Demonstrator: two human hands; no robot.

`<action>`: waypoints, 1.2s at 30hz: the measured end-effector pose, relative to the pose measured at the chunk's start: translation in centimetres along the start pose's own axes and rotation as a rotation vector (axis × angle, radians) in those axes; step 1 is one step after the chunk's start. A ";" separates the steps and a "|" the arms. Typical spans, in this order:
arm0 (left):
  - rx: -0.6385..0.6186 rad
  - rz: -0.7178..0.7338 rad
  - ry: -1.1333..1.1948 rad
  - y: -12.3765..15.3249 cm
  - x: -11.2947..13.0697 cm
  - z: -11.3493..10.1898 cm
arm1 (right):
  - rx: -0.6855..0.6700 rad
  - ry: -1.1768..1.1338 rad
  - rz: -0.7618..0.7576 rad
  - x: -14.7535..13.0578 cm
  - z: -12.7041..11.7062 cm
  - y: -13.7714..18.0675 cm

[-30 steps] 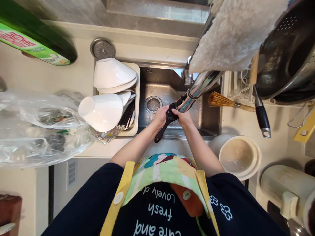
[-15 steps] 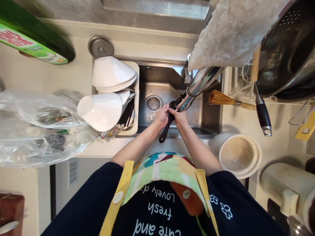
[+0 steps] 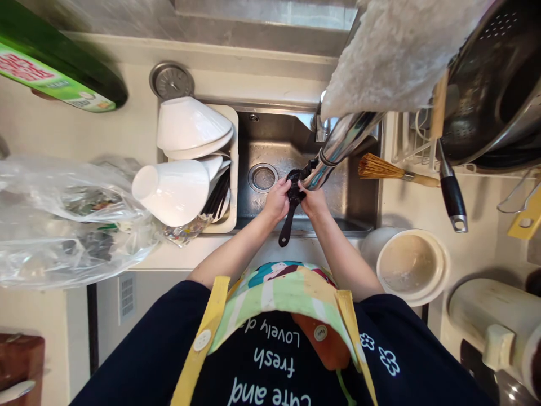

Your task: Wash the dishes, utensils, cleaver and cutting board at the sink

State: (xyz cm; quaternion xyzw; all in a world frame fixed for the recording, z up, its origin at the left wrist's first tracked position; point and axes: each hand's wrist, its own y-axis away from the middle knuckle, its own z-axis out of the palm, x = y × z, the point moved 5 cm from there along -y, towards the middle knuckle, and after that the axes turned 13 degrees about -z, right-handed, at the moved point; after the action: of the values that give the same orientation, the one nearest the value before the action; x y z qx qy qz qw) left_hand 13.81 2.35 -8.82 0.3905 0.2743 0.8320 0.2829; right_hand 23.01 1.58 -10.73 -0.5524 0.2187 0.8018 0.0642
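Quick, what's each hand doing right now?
Left hand: closed, holding the black utensil.
Right hand: closed, holding the same utensil.

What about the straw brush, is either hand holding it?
No, the left hand and right hand are both on a dark-handled utensil, with the straw brush apart, off to their right.

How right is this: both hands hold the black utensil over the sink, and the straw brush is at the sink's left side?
Not quite: the head view shows the straw brush at the sink's right side. The left hand and right hand do hold the black utensil over the sink.
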 end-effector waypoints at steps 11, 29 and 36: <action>0.007 0.068 -0.026 1.1 -1.2 -0.4 | 0.182 0.013 -0.033 0.9 -1.0 -0.1; 0.011 0.065 0.051 0.8 -1.6 -1.2 | 0.037 -0.113 -0.003 1.1 -0.6 0.1; 0.005 0.070 0.056 1.0 -1.9 -1.1 | 0.176 -0.128 0.000 1.4 -1.3 -0.6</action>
State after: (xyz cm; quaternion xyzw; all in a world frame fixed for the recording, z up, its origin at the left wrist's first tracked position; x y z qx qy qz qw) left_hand 13.66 0.13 -9.70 0.3772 0.2702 0.8514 0.2447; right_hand 23.79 1.33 -12.57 -0.4922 0.2836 0.8133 0.1262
